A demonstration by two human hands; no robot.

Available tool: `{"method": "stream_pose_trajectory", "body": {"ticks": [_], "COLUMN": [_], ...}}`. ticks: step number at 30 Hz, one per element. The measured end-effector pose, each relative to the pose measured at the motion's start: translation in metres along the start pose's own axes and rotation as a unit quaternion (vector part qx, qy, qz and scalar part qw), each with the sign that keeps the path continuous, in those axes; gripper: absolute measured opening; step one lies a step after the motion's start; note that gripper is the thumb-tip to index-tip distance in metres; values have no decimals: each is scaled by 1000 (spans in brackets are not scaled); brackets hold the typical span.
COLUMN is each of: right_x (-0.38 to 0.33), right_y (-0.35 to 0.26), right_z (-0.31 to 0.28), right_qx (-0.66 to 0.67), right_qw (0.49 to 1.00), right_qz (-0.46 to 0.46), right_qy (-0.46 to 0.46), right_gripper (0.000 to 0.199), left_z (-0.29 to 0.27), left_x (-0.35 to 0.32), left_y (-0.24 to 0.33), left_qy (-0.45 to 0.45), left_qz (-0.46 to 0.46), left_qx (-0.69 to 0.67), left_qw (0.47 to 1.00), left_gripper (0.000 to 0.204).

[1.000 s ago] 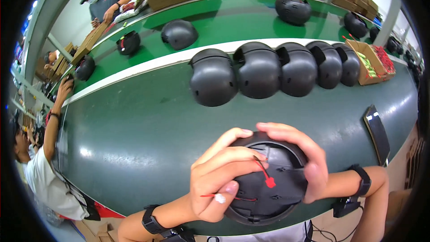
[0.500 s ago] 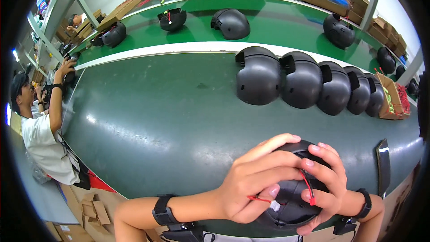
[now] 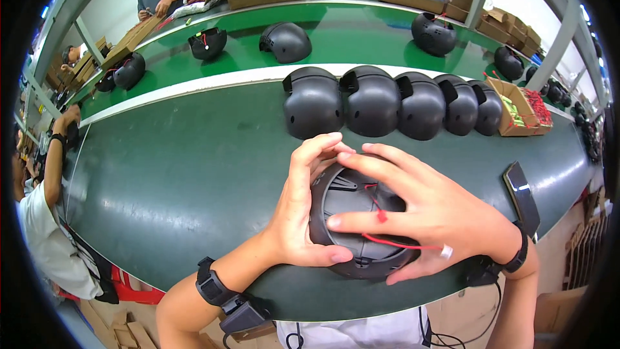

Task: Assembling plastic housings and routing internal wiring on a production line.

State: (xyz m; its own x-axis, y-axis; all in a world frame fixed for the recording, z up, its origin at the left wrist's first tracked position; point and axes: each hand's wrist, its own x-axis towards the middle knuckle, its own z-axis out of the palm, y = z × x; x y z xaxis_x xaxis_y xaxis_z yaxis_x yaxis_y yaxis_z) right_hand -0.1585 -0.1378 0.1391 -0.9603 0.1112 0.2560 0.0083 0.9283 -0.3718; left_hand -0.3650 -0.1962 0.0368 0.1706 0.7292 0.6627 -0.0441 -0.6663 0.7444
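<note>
Head view: a black helmet [image 3: 361, 226] sits at the near edge of the green table [image 3: 181, 181], at about six o'clock in the picture, turned so its hollow inside faces up. The left hand [image 3: 300, 210] cups it from nine o'clock: fingers curl over the far rim toward twelve, and the thumb lies along the near rim, so this hand has a firm wrap on the shell. The right hand [image 3: 439, 216] comes in from three o'clock and lies spread, nearly flat, across the opening, fingers pointing toward nine; it rests on the helmet rather than closing around it. A thin red cord [image 3: 394, 243] runs under those fingers from the middle of the helmet toward four o'clock, ending in a small white tag [image 3: 445, 252] by the little finger. Whether any finger pinches the cord I cannot tell. The helmet's longer axis appears to run from ten to four o'clock, though the hands cover too much to be sure. Both hands touch it; neither is nearer.

At twelve o'clock from the hands, well apart, a row of black helmets [image 3: 387, 103] stands dome-up. A dark flat bar [image 3: 520, 194] lies at three o'clock, near the right wrist. The helmet's right half and near rim are hidden by the right palm.
</note>
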Motion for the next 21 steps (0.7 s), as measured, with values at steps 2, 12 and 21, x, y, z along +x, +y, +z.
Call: {"method": "stream_pose_trajectory", "body": {"ticks": [2,12,21], "right_x": [10,22,-9], "right_y": [-8,4,62], "right_z": [-4,-18,4], "right_qx": [-53,9,539], "right_qw": [995,992,829], "right_qz": [15,22,150], "right_qy": [-81,-122,8], "right_gripper": [89,99,122], "left_z": [-1,2,2], "left_x": [0,2,-2], "left_y": [2,1,8], "left_qy": [-3,60,76], "left_qz": [-3,-89,-127], "left_qx": [35,-36,-60], "left_qw": [999,994,987], "left_gripper": [122,102,89]}}
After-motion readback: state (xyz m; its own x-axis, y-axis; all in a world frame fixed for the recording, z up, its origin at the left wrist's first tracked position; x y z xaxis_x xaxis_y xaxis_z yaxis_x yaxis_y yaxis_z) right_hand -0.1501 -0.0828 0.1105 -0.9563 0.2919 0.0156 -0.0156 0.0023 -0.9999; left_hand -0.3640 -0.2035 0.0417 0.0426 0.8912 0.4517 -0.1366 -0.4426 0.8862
